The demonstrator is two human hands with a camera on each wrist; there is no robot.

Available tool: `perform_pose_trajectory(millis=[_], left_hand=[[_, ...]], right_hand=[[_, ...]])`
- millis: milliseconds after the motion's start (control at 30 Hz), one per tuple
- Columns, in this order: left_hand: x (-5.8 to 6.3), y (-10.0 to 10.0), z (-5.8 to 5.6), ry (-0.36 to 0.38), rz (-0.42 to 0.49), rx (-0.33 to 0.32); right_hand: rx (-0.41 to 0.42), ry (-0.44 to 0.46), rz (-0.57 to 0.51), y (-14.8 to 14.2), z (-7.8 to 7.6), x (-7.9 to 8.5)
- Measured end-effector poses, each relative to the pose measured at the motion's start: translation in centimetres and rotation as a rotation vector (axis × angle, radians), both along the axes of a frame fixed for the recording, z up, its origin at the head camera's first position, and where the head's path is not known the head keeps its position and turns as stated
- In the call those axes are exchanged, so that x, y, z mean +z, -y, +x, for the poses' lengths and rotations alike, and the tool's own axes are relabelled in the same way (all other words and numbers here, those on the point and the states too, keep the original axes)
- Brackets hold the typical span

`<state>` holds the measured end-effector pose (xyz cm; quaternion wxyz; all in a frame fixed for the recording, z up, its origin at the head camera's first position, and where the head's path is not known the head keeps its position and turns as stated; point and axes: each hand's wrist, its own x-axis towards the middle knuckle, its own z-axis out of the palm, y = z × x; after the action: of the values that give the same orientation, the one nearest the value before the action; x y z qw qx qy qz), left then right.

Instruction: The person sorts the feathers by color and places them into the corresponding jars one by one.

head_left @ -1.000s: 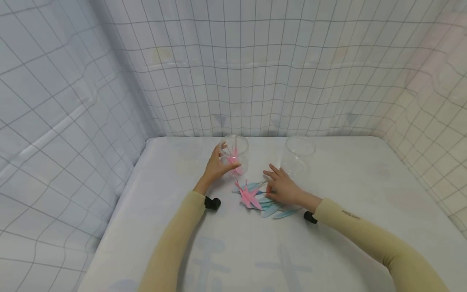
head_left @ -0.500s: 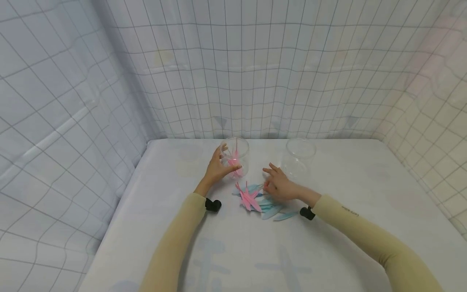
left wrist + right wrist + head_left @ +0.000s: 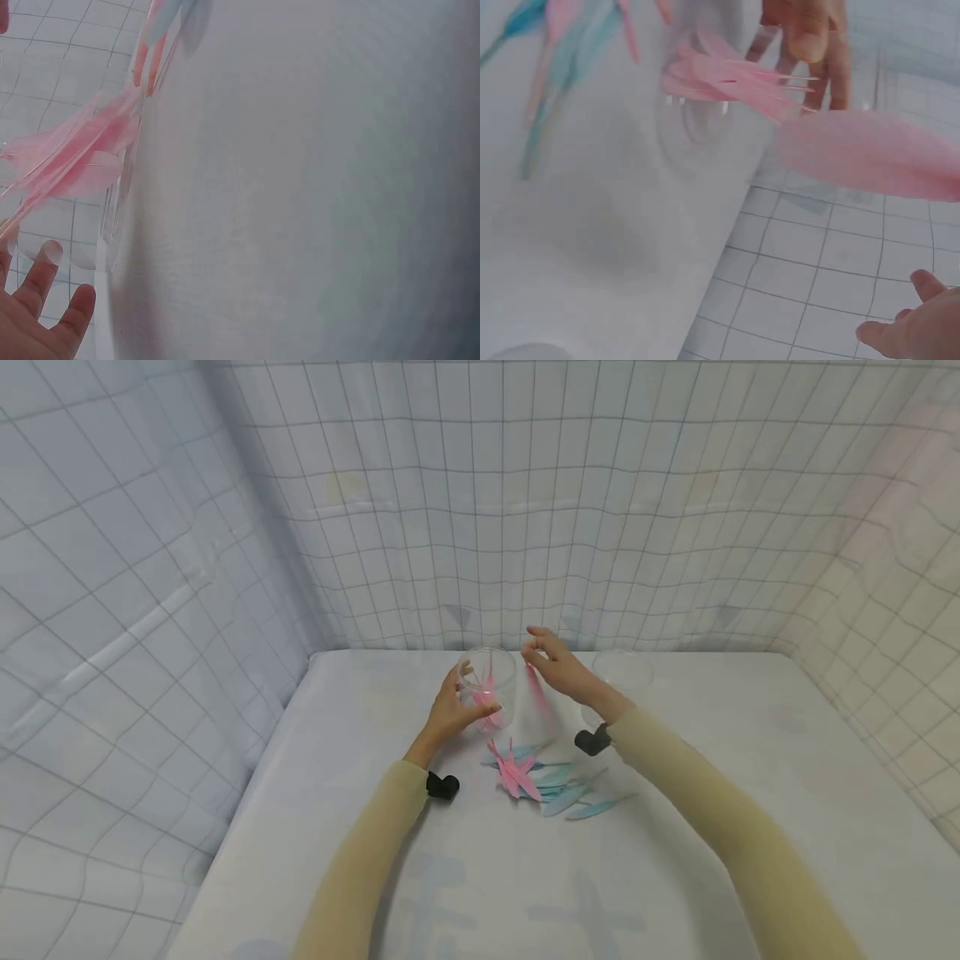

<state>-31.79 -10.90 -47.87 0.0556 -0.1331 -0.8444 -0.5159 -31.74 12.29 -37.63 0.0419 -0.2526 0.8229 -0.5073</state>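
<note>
Pinching a pink feather [image 3: 537, 688], the right hand [image 3: 561, 672] hovers beside a clear jar [image 3: 507, 690] gripped by the left hand [image 3: 448, 711]; several others [image 3: 486, 697] already stand inside, while a pink-and-blue pile [image 3: 553, 777] remains on the table [image 3: 750, 735].

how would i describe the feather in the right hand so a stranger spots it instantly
On the white table, find the clear jar held by the left hand. Just right of it, the right hand pinches the upper end of one pink feather. Other pink feathers are in the jar or on the pile; this one alone hangs from fingers.
</note>
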Motion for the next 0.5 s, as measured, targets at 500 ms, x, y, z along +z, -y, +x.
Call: perform_pose_trajectory(millis=[500], left_hand=[[0.1,-0.1,0.1,0.000,0.014,0.017]], right_hand=[[-0.294,-0.160,-0.235,6.1,-3.2,0.9]])
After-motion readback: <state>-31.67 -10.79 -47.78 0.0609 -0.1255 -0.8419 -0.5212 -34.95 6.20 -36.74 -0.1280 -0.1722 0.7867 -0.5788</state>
